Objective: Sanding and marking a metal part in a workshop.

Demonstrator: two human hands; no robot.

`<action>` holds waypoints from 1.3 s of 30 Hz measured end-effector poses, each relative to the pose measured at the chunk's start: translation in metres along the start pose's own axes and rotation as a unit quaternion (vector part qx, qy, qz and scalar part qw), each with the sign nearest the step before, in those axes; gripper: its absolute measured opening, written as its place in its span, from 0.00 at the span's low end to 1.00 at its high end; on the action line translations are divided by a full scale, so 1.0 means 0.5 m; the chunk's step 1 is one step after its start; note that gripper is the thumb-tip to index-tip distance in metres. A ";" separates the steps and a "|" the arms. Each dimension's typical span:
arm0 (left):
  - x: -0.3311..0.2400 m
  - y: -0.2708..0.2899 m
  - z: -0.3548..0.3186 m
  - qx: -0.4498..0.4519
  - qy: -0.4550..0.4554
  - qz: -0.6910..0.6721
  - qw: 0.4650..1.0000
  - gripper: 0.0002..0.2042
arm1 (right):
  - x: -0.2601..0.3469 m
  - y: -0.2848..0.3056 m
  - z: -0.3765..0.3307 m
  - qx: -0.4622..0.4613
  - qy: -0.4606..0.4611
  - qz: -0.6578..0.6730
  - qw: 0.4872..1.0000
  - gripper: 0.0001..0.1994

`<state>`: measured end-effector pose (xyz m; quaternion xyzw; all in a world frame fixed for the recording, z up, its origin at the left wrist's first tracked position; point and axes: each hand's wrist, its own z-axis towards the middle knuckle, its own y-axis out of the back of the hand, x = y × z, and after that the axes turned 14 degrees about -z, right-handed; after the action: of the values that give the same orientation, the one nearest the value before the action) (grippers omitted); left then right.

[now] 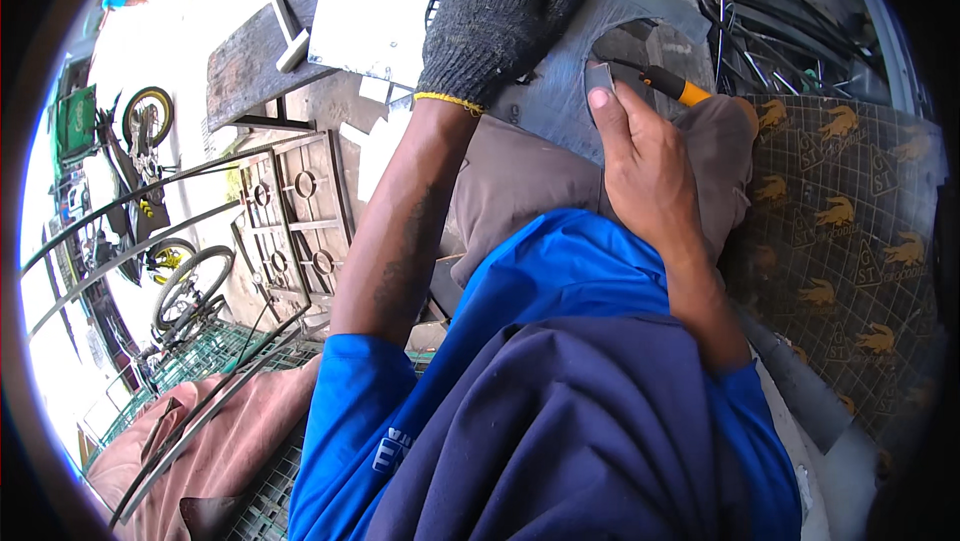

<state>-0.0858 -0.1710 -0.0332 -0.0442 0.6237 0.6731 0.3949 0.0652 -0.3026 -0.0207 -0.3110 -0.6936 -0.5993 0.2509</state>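
My left hand (495, 26) has a dark knitted glove on it with a yellow edge at the wrist. It lies flat on the metal sheet (560, 91), with the fingers spread wide and pressing down. It is not gripping anything, just resting on top of the sheet.

My right hand (640, 156) is bare. It is at the cut edge of the metal sheet, just below the curved hole (630, 46) in it. My fingers are closed around a small grey tool (599, 79), and my thumb lies along it. The tool touches the edge of the sheet.

A screwdriver (665, 84) with an orange and black handle lies just right of the hole in the sheet, close to my right hand.

The metal sheet sits across my knees, and my grey trousers (520, 186) show under it. Left of the sheet is a dark wooden plank (250, 66) with a hammer (288, 31) on it. Right of the sheet is a dark mat (850, 231) with gold animal pictures. Far left of the sheet, a bike with yellow wheels (150, 116) stands in the sun. Metal frames with rings (295, 211) lie on the ground below the plank.
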 end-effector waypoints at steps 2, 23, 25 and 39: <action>-0.007 0.002 -0.004 0.002 0.008 -0.003 1.000 0.31 | 0.002 0.006 -0.013 -0.008 -0.015 0.036 0.999 0.19; -0.009 -0.008 -0.010 -0.007 0.010 -0.001 1.000 0.28 | -0.025 -0.017 0.005 0.029 0.035 -0.026 0.999 0.18; -0.008 -0.006 -0.016 -0.009 0.000 -0.005 1.000 0.27 | -0.020 -0.009 -0.022 0.011 0.034 0.002 0.999 0.13; -0.004 -0.015 -0.022 -0.030 -0.006 -0.022 0.999 0.30 | -0.107 -0.035 0.019 0.070 -0.019 0.371 0.926 0.12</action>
<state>-0.0850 -0.1820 -0.0405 -0.0658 0.5998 0.6826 0.4123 0.0887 -0.3017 -0.0727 -0.5391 -0.5732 -0.4073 0.4637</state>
